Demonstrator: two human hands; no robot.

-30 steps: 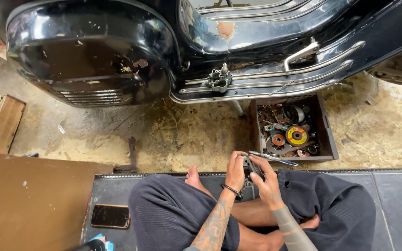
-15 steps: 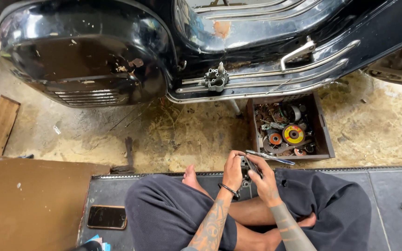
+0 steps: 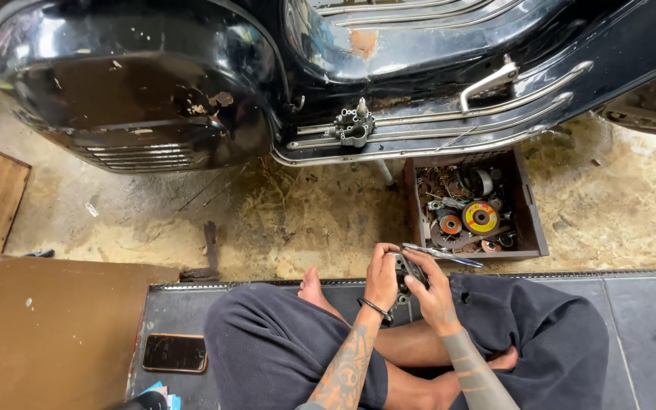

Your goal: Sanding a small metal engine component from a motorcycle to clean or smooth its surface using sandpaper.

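A person sits cross-legged on a dark floor mat (image 3: 647,304); the left hand (image 3: 382,279) and right hand (image 3: 433,292) meet above the lap, fingers closed around a small dark metal part (image 3: 406,269); a wooden box of parts (image 3: 474,209) sits just beyond, beneath a black scooter (image 3: 267,76); a phone (image 3: 175,353) lies at the mat's left edge.

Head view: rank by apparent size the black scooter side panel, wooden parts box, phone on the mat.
1. Glossy black rounded scooter side panel
2. Dark wooden box of metal parts
3. Flat dark phone on the grey mat, though it lies nearer the camera.
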